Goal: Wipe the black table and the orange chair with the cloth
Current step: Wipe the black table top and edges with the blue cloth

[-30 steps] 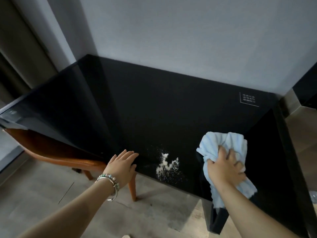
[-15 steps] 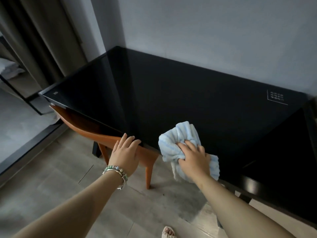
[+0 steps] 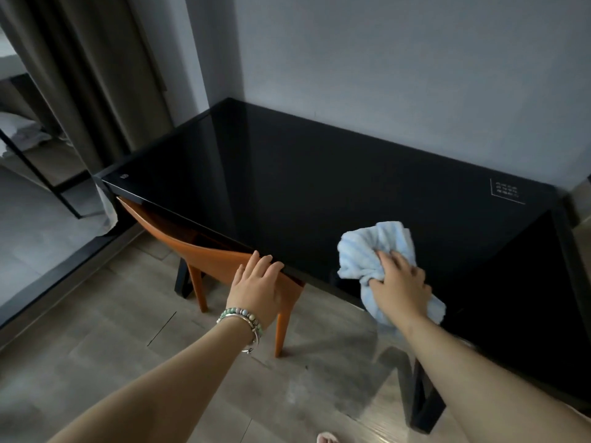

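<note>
Right hand (image 3: 398,284) grips the bunched pale blue cloth (image 3: 367,251), fingers curled into its folds, and holds it on the black table (image 3: 319,193) close to the near edge, where a tail of the fabric hangs over the side under the wrist. Left hand (image 3: 256,287) lies flat with fingers straight and together, its tips at the table's near edge above the top of the orange chair (image 3: 208,257); whether it touches the chair back or only the edge cannot be told. A plain grey wall (image 3: 415,75) fills the upper part of the view, and the table's long far side runs along it. Grey wood-look floor (image 3: 96,330) spreads below and to the left. The glossy dark tabletop reflects the wall faintly. A heavy brown curtain (image 3: 105,75) hangs at the left, beside the table's far left corner. The chair is pushed in under the left half of the table, its back just beside the near edge and two tapered legs standing on the floor. A black table leg (image 3: 425,407) stands between the two forearms, near the right one. A white printed mark (image 3: 507,190) sits on the tabletop near the far right corner, well apart from the cloth. Beaded bracelets (image 3: 243,318) circle the left wrist.
</note>
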`<state>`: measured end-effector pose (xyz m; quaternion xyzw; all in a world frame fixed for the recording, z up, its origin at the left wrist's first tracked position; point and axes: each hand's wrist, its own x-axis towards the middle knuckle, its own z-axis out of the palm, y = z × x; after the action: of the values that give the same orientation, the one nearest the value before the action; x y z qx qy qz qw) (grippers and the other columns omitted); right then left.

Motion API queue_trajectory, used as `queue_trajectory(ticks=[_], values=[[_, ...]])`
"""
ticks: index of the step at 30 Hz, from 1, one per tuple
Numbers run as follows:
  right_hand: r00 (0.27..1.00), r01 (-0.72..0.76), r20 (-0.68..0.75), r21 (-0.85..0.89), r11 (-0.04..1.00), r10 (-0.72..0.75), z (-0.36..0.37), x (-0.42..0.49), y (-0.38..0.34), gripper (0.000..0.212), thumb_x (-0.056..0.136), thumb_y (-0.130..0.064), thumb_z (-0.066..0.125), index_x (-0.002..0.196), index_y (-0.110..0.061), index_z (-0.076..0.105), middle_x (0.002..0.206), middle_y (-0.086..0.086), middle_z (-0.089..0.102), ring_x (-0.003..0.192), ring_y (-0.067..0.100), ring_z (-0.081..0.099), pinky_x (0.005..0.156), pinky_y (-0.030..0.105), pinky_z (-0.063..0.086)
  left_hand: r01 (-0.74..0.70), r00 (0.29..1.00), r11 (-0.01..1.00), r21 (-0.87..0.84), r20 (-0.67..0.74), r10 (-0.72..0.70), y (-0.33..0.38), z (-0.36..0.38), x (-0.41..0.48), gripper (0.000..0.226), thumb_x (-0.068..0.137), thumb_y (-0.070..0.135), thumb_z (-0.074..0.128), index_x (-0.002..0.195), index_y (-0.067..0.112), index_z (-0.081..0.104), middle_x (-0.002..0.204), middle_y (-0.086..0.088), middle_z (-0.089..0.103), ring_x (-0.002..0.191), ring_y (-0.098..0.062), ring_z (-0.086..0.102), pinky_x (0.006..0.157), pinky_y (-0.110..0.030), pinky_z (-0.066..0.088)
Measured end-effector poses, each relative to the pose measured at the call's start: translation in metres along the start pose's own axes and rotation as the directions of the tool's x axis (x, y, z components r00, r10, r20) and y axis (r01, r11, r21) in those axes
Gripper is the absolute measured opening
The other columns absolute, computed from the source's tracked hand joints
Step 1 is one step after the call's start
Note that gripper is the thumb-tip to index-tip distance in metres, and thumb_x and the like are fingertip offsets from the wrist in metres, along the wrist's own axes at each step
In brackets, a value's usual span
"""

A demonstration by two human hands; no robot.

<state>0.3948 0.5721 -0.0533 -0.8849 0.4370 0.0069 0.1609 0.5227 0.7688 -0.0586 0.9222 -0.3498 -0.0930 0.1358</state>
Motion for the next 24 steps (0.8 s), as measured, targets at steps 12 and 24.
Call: queue_trajectory(ticks=[12,24], values=[[0.909,0.383,0.073,0.235,0.893,-0.409,0.005,0.060,-0.002,0.050,0.078,-0.035,0.046,0.127,-0.035,0.053,0.136,-0.015,0.046,0.121,0.022,0.045,0.097,0.036,0.037,0.328,0.935,0.941,-0.082,-0.116,-0.336,0.048,0.025,0.065,0.050,0.097,0.017,0.035,0.144,0.032,0.027,0.154,0.007,0.021,0.146,-0.020,-0.001,0.118,-0.047,-0.003],[0.952,0.256,0.208,-0.132,0.957,-0.226,0.008,0.116,-0.010,0.058,0.088,-0.052,0.040,0.142,-0.043,0.021,0.156,-0.006,0.004,0.137,0.028,0.016,0.109,0.047,0.023,0.425,0.884,0.901,0.082,0.174,-0.433,0.039,0.020,0.085,0.075,0.087,0.013,0.047,0.147,0.038,0.010,0.158,0.006,0.000,0.146,-0.021,-0.006,0.108,-0.060,-0.016]])
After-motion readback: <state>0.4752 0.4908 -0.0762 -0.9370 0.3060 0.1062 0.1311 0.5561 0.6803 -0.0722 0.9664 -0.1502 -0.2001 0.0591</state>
